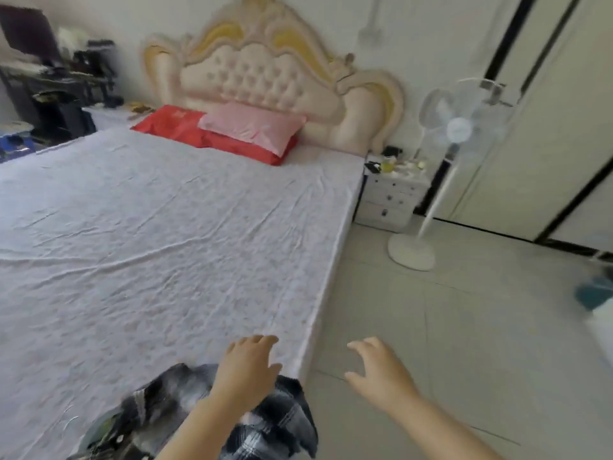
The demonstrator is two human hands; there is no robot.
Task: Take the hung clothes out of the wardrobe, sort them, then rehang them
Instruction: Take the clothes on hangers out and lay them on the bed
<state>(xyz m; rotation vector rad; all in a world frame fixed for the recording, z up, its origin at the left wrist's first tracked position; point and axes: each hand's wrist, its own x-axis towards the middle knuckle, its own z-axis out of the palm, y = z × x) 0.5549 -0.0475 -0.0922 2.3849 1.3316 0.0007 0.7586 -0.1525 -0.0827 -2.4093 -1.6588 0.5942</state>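
Judging progress as early. Found only a small heap on the near corner of the wide bed with its wrinkled pale lilac sheet [166, 227]: a black, white and grey plaid cloth garment [288, 423] and, touching it on the left, a crumpled patterned piece with green in it [102, 434], too blurred to name. Seen no hangers, no sorted piles, nothing rehung. Noted the tall cream wardrobe doors with black frames [547, 127] well apart on the far right, apparently closed; no view inside, so no estimate of the remainder. Reckoned most of the removal, all of the sorting and all of the rehanging as left to do.

Hands. Left hand [248, 366] over the plaid garment at the bed's corner, fingers loosely spread, gripping nothing; cannot tell whether touching the cloth or just above it. Right hand [381, 376] out over the pale tiled floor [464, 327] beside the bed, fingers splayed and slack, empty.

Counted:
- Garments: two at most, one certain.
- Hands: two.
- Pillows: two, a red satin pillow [172, 126] and a pink pillow [252, 126] lying partly on it, both against the padded cream and gold headboard [252, 71].
- One white bedside cabinet with drawers [391, 197], small items on top, too small to name.
- One white pedestal fan [459, 127] just beside it.
- One blurred teal thing [593, 293] at the right edge, not identified.
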